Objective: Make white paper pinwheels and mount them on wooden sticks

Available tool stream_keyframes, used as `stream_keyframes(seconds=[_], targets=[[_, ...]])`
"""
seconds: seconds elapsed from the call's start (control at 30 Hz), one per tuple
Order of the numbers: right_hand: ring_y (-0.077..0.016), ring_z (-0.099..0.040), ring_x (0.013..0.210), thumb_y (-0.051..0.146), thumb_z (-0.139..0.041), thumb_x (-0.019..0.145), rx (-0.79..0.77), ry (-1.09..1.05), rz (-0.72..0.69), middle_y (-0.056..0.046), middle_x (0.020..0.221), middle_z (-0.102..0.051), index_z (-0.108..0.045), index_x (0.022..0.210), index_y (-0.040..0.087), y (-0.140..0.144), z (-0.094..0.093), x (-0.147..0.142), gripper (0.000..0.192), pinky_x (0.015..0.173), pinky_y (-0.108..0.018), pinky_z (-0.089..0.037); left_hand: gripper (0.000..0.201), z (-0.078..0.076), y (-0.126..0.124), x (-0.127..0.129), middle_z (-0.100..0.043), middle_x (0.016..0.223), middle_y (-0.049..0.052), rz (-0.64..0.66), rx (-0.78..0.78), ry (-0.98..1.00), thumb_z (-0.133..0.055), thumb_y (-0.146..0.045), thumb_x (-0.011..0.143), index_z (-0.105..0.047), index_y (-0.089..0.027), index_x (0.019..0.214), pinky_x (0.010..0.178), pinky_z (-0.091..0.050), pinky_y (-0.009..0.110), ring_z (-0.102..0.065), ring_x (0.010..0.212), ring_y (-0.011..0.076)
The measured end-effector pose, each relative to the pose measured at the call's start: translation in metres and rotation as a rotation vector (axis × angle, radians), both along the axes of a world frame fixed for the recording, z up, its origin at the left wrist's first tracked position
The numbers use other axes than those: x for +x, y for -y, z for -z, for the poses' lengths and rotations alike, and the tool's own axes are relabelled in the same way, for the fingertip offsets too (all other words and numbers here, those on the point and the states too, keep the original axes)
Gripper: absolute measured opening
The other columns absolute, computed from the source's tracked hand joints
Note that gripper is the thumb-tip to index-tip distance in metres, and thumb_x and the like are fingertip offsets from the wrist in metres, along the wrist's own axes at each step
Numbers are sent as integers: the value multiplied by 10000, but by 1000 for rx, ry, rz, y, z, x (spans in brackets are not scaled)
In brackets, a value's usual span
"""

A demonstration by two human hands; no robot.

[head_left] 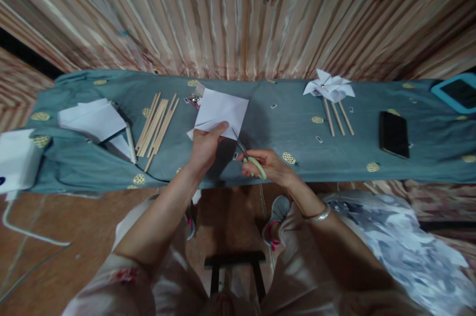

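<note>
Here, the left hand (205,147) pinches the paper (225,107); the right hand (273,164) curls round scissors (241,146) at its near edge (a pinwheel (329,90) sits rightward)!

Long, narrow worktop (277,132), draped in a blue-green cloth (442,147) printed with yellow pineapples, stretching out on both sides of the left fingers (222,129) and right fingers (256,152). Left of the left fingers lie pale wooden sticks (157,125), then a white rod-shaped item (130,143) and white paper sheets (94,120). Just beyond them, a small packet (195,99). Right of the right fingers: white pinwheels (330,89) with three stick handles (338,117), a dark phone (394,134) and, farthest, a blue-framed device (435,90).
</note>
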State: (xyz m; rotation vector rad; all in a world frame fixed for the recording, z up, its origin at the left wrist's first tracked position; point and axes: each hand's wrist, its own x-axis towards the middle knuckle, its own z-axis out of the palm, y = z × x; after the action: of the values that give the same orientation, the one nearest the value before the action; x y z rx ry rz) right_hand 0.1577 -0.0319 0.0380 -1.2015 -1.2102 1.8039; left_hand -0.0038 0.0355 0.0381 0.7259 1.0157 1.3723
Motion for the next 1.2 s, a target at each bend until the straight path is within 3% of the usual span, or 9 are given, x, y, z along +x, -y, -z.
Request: stream_keyframes(seconds=[0.17,0.6,1.2], targets=[[-87,-599,563,495,-860,602,6,-10,25,38,638,-652,-693,836,181,0,-2,-1,425,528,-206,-487,239,0,1,1,-761,808,18,-4,-1,0,-827,-207,587,-731,-199,806,674,-550,261,-695,750,183],[-74,-575,547,502,-880,558,-21,-12,33,50,624,-637,-694,845,166,-1,0,-2,479,533,-206,-484,281,1,1,1,-726,762,29,13,-2,-27,-870,-287,516,-667,-190,684,596,-493,255,-642,662,165],[-67,-558,523,506,-883,540,-22,3,63,59,578,-624,-683,862,166,-2,2,-3,509,511,-196,-460,195,-5,-1,1,-661,624,-9,3,-43,15,-781,-198,454,-658,-180,604,546,-493,235,-593,577,135]])
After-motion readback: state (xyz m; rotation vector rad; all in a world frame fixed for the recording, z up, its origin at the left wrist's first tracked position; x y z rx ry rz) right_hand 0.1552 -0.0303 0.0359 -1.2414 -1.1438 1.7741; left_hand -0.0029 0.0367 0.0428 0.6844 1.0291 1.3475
